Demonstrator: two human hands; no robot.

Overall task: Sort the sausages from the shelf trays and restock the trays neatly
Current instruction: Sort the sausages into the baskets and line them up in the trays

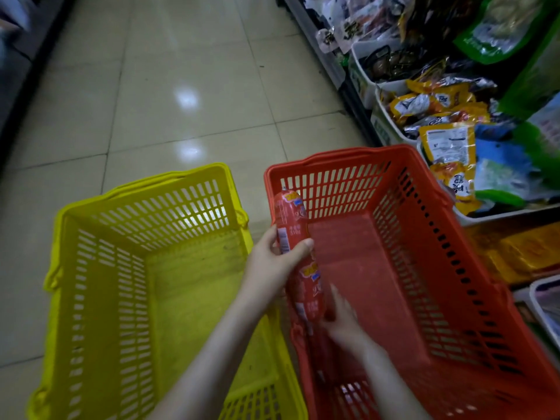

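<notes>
My left hand (274,260) grips a long red-wrapped sausage (291,219) round its middle, holding it lengthwise above the left rim of the red basket (430,247). My right hand (341,316) is at the sausage's near end, fingers loosely spread and blurred; whether it touches the sausage is unclear. A yellow basket (145,268) stands on the floor just left of the red one. Nothing lies in either basket.
White shelf trays (385,122) at the right hold heaps of yellow, blue and green snack packets. A lower tray corner (542,295) shows at the right edge. Tiled aisle floor (181,86) stretches ahead, with a dark shelf along the left.
</notes>
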